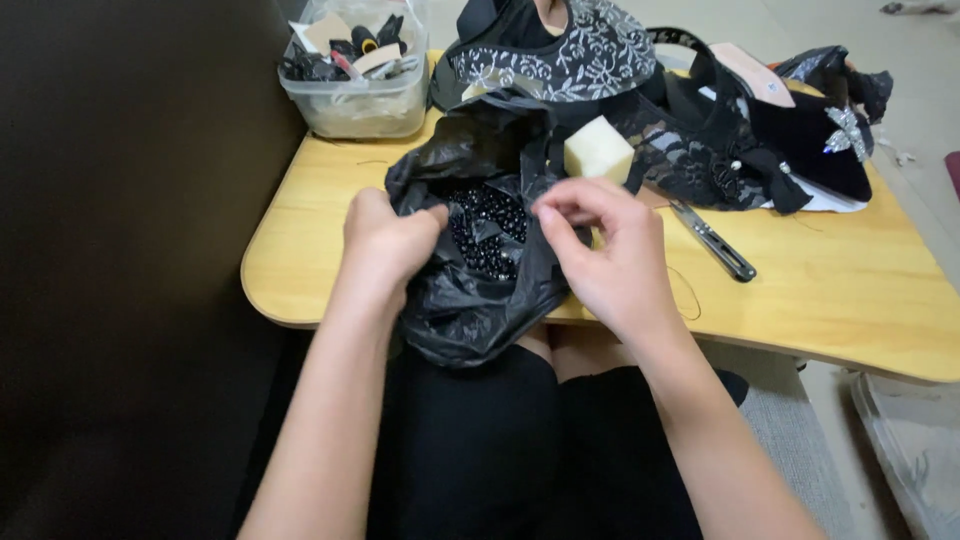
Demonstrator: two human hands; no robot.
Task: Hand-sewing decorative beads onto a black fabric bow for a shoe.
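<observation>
A black plastic bag [470, 300] lies open at the near edge of a small wooden table [830, 290], with several shiny black beads [487, 228] inside it. My left hand [383, 245] grips the bag's left rim and holds it open. My right hand [605, 250] is at the bag's right rim, thumb and forefinger pinched together over the beads; what they pinch is too small to tell. A thin thread [690, 290] trails from the right hand across the table.
A pale foam block [598, 150] sits behind the bag. Black lace fabric [690, 150] and patterned cloth [575, 55] pile at the back, with a silver bow ornament [845, 130]. A metal tool [712, 240] lies right. A clear tub [355, 85] of bits stands back left.
</observation>
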